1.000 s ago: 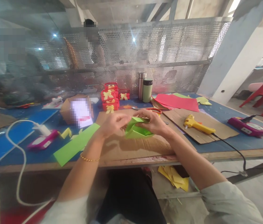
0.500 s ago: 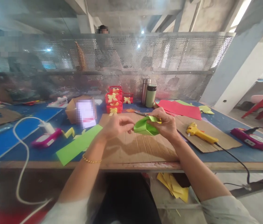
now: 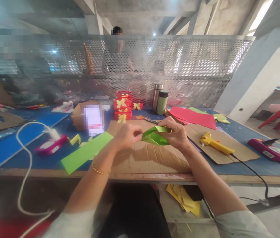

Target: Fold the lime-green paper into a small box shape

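A bright green folded paper piece [image 3: 157,138], shaped like a small open box, is held above the brown cardboard sheet [image 3: 140,158]. My right hand [image 3: 177,135] grips its right side, thumb in front and fingers over the top. At its left end, my left hand [image 3: 128,136] has its fingers closed in a pinch on the edge; the fingertips are partly hidden. A flat green paper strip [image 3: 86,153] lies left of the cardboard, beside my left forearm. Behind my hands rest scissors [image 3: 152,121].
A yellow glue gun [image 3: 215,143] lies on cardboard at right, its cord running off the front edge. Red paper boxes with yellow bows [image 3: 123,109], a green bottle [image 3: 162,102] and red paper sheets [image 3: 192,117] stand or lie behind. Purple power strips [image 3: 50,145] flank the table.
My left hand has moved slightly right, its fingers now against the left end of the green paper. The folded piece has turned a little and looks more open.
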The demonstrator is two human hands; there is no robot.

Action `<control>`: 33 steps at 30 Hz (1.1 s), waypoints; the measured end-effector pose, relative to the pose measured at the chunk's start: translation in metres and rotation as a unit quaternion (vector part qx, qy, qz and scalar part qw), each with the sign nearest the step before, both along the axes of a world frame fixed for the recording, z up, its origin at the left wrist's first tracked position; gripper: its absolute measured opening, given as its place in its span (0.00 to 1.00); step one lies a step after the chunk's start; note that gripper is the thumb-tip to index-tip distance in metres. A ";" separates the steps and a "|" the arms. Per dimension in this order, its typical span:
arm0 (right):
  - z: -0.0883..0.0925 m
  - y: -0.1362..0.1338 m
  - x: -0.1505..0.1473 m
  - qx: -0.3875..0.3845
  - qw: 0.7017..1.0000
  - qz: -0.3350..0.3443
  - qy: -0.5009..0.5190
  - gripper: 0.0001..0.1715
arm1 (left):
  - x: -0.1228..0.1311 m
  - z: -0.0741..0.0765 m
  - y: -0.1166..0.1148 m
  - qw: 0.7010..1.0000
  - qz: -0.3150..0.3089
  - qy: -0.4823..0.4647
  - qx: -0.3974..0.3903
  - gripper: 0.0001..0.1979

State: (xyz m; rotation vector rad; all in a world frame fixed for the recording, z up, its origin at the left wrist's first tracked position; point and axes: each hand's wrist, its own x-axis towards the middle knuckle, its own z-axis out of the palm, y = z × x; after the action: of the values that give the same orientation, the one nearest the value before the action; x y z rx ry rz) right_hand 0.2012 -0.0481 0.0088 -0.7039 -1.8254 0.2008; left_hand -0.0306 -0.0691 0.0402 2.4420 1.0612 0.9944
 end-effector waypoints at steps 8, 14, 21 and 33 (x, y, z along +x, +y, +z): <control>-0.002 0.006 0.002 -0.018 0.999 0.000 0.037 0.09 | -0.003 -0.001 0.006 0.993 -0.051 -0.084 -0.071 0.15; -0.002 0.009 0.000 -0.023 0.998 0.011 0.051 0.13 | 0.004 -0.010 0.007 0.988 -0.068 -0.080 -0.116 0.14; -0.003 0.009 0.002 -0.027 0.997 0.033 0.065 0.12 | 0.008 -0.011 0.007 0.984 -0.058 -0.121 -0.114 0.11; -0.004 0.007 0.003 -0.013 0.996 0.018 0.085 0.09 | 0.005 -0.009 0.004 0.955 -0.170 -0.136 -0.199 0.31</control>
State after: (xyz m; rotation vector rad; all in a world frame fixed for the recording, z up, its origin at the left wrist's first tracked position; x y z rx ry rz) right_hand 0.2046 -0.0414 0.0046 -0.6531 -1.6763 0.3005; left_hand -0.0257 -0.0646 0.0310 1.9996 0.6426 0.8707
